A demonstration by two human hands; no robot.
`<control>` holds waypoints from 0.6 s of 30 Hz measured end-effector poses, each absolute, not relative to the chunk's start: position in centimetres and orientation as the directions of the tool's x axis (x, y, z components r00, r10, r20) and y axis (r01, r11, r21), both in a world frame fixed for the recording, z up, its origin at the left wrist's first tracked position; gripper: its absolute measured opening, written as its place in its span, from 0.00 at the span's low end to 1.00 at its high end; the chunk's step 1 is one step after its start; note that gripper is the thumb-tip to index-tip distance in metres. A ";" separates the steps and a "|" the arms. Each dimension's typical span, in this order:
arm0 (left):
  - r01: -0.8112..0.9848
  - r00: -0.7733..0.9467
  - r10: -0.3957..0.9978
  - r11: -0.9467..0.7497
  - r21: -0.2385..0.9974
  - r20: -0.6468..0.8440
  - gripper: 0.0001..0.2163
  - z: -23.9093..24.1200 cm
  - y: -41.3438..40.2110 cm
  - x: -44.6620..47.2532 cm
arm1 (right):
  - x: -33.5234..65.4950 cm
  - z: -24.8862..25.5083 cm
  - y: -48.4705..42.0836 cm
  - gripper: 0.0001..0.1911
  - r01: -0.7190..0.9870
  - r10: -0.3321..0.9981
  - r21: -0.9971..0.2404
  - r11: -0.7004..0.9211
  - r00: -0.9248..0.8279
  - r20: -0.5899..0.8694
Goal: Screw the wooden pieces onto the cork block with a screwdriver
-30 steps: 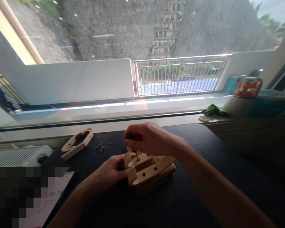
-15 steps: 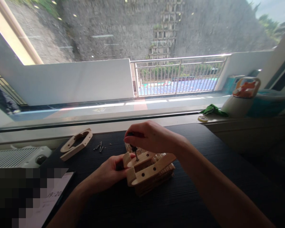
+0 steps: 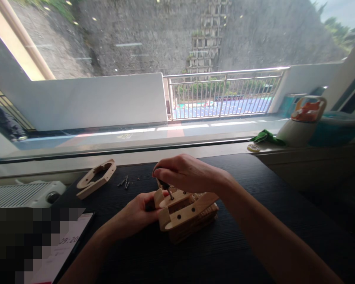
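A light wooden assembly (image 3: 185, 215) of stacked shaped pieces sits in the middle of a black table (image 3: 254, 236). My left hand (image 3: 136, 215) grips its left end, fingers curled round the wood. My right hand (image 3: 189, 173) is closed over the dark handle of a small screwdriver (image 3: 166, 187), whose tip stands in the top piece of the assembly.
A loose wooden piece (image 3: 96, 178) lies at the far left of the table, with several dark screws (image 3: 124, 182) beside it. A phone (image 3: 60, 248) lies at the near left. On the window sill at right are a white pot (image 3: 301, 126) and a green cloth (image 3: 266, 137).
My right hand has turned slightly on the screwdriver handle and dipped a little. The left hand and the wooden assembly stay in place.
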State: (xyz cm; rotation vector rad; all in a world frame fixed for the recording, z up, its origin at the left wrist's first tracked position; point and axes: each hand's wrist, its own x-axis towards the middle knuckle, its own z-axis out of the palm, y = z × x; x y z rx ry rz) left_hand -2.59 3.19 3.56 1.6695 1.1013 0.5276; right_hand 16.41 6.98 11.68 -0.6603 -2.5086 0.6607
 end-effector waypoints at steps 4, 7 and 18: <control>0.400 0.497 0.852 -0.057 0.915 -0.165 0.15 3.6 3.2 -2.5 | 16.6 11.6 7.1 0.18 0.317 0.566 -0.601 0.734 -0.774 0.282; 0.392 0.499 0.851 -0.055 0.918 -0.162 0.15 3.6 3.2 -2.4 | 16.7 11.5 7.2 0.18 0.321 0.583 -0.616 0.720 -0.761 0.284; 0.403 0.482 0.861 -0.053 0.914 -0.163 0.21 3.0 3.4 -2.8 | 16.3 11.1 7.5 0.10 0.383 0.625 -0.534 0.754 -0.668 0.404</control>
